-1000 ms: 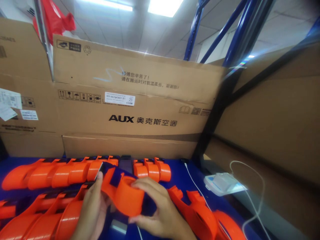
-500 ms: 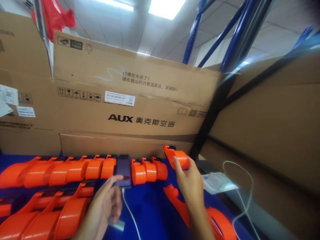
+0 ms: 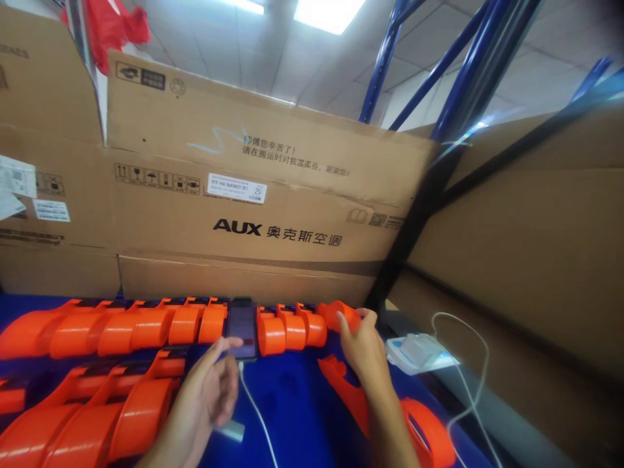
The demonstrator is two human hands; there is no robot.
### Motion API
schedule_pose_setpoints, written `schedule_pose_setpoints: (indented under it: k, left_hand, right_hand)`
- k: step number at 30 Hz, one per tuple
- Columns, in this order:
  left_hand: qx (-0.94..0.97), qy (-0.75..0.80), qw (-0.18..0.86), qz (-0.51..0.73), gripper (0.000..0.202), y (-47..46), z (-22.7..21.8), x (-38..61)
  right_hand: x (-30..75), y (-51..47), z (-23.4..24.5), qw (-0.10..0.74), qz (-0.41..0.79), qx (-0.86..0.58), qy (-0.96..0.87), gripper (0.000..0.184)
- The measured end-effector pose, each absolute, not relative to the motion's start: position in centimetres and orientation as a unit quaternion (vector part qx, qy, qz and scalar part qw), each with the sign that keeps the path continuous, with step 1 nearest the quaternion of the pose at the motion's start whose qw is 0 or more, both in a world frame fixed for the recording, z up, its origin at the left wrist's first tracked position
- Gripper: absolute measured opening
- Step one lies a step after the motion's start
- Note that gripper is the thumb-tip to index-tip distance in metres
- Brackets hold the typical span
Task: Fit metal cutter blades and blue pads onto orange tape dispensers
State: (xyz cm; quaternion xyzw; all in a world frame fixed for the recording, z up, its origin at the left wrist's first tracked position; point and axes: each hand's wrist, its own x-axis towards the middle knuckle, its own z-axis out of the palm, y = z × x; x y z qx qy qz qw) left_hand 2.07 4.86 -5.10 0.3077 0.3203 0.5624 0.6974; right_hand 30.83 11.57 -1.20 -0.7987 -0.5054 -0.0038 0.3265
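My right hand [image 3: 361,348] grips an orange plastic part [image 3: 341,314] and rests it on the blue table [image 3: 287,396] at the right end of the back row of orange parts [image 3: 146,325]. My left hand [image 3: 209,396] hovers over the table with loosely curled fingers, its forefinger reaching toward a phone [image 3: 242,328] that stands in a gap in that row. Nothing is in the left hand. A white cable [image 3: 256,416] runs from the phone toward me.
A second row of orange parts [image 3: 97,416] lies at the front left, and more orange parts [image 3: 390,416] lie under my right forearm. Large cardboard boxes [image 3: 253,195] wall the back and right. A white charger with cord [image 3: 419,351] sits at the right edge.
Both hands held an orange part a second ago. The right hand carried it to the right end of the back row and lowered it onto the table; the left hand let go.
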Motion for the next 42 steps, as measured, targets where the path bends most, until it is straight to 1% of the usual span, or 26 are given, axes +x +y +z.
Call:
schedule_pose_setpoints:
  k: [2,5,11,14,16,20,21,23,27,30,32,35,36,38,40,42]
  left_hand:
    - [0.327,0.316,0.693,0.560,0.043,4.9,-5.2,2.3]
    - [0.371,0.307,0.691,0.539,0.039,5.2,-5.4,2.6]
    - [0.444,0.306,0.720,0.437,0.037,5.6,-6.4,3.0]
    - [0.467,0.313,0.714,0.418,0.038,5.3,-6.6,3.0]
    - [0.473,0.317,0.709,0.417,0.037,5.0,-6.3,3.1]
    - [0.483,0.336,0.691,0.419,0.033,4.3,-5.2,3.1]
    - [0.487,0.343,0.685,0.419,0.031,4.1,-4.9,3.1]
    - [0.494,0.352,0.675,0.420,0.029,3.9,-4.5,3.1]
    - [0.499,0.368,0.656,0.431,0.028,4.0,-4.5,2.9]
    - [0.492,0.367,0.651,0.447,0.027,4.4,-4.7,2.6]
    - [0.486,0.364,0.647,0.461,0.026,4.6,-4.8,2.4]
    - [0.495,0.358,0.633,0.476,0.025,4.3,-4.6,2.3]
    - [0.504,0.352,0.631,0.474,0.027,4.0,-4.5,2.3]
    - [0.514,0.326,0.644,0.464,0.043,3.4,-4.3,2.3]
    - [0.504,0.297,0.673,0.452,0.062,2.9,-4.3,2.4]
    - [0.481,0.292,0.690,0.455,0.073,2.8,-4.4,2.4]
  right_hand:
    - [30.8,11.6,-1.4,0.306,0.007,-0.800,-0.516,0.049]
    - [30.7,11.6,-1.5,0.274,0.025,-0.800,-0.533,0.046]
    - [31.5,9.8,-0.2,0.234,0.015,-0.806,-0.543,0.044]
    - [32.5,7.4,0.8,0.219,-0.019,-0.813,-0.540,0.045]
    - [33.0,5.5,0.9,0.157,-0.058,-0.773,-0.611,0.039]
    - [32.8,2.5,-0.6,0.066,-0.160,-0.725,-0.667,0.029]
    - [32.6,2.0,-1.2,0.053,-0.171,-0.710,-0.681,0.025]
    - [31.8,1.3,-2.3,0.047,-0.179,-0.675,-0.714,0.023]
    - [30.1,0.6,-3.4,0.051,-0.159,-0.638,-0.751,0.016]
    - [29.2,0.2,-2.7,0.068,-0.151,-0.645,-0.746,0.020]
    - [28.5,0.0,-1.6,0.110,-0.148,-0.646,-0.741,0.023]
    - [26.5,-0.3,0.2,0.206,-0.107,-0.619,-0.750,0.026]
    - [25.5,-0.3,0.8,0.232,-0.086,-0.606,-0.756,0.026]
    - [23.4,-0.1,1.4,0.269,-0.043,-0.584,-0.765,0.024]
    - [21.4,0.4,1.6,0.286,-0.006,-0.568,-0.772,0.023]
    - [19.8,1.1,1.5,0.298,0.027,-0.546,-0.783,0.021]
